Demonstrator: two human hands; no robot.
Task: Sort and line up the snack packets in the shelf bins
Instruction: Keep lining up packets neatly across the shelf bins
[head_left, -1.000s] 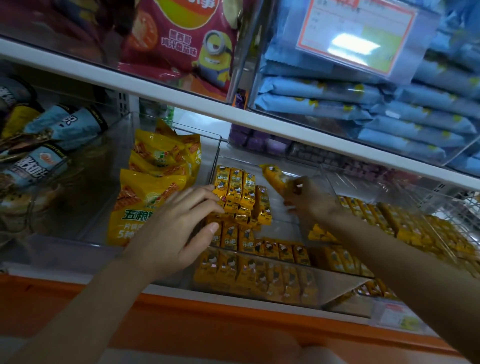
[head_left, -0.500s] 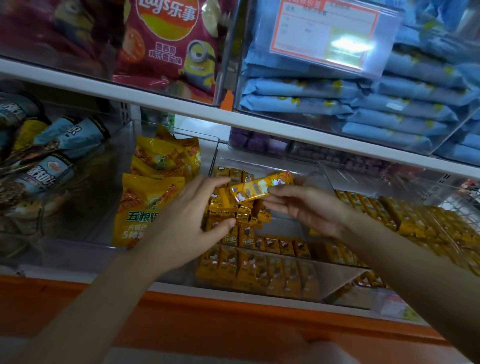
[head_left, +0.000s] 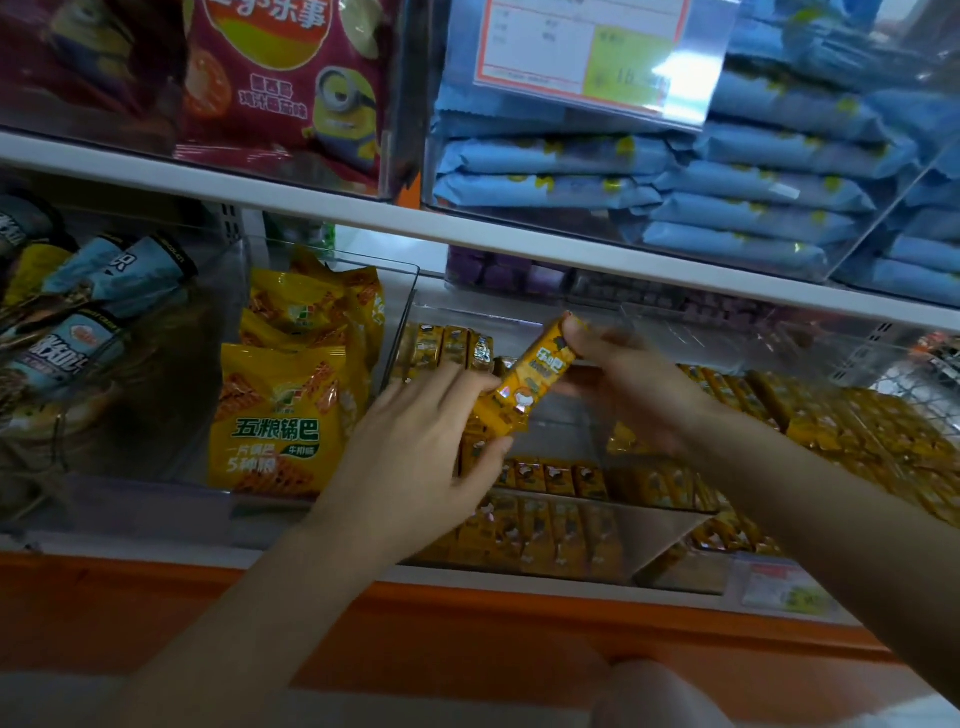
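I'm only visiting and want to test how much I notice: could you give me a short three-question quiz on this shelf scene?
1. True or false: the blue packets lie on the shelf below the small yellow packets.
2. Whose thumb is on the upper end of the raised packet? A) the left B) the right C) neither
3. The bin to the left of the small yellow packets holds large bags. What colour are they?

Key: 1 false, the blue packets lie on the shelf above; 2 B, the right hand; 3 yellow.
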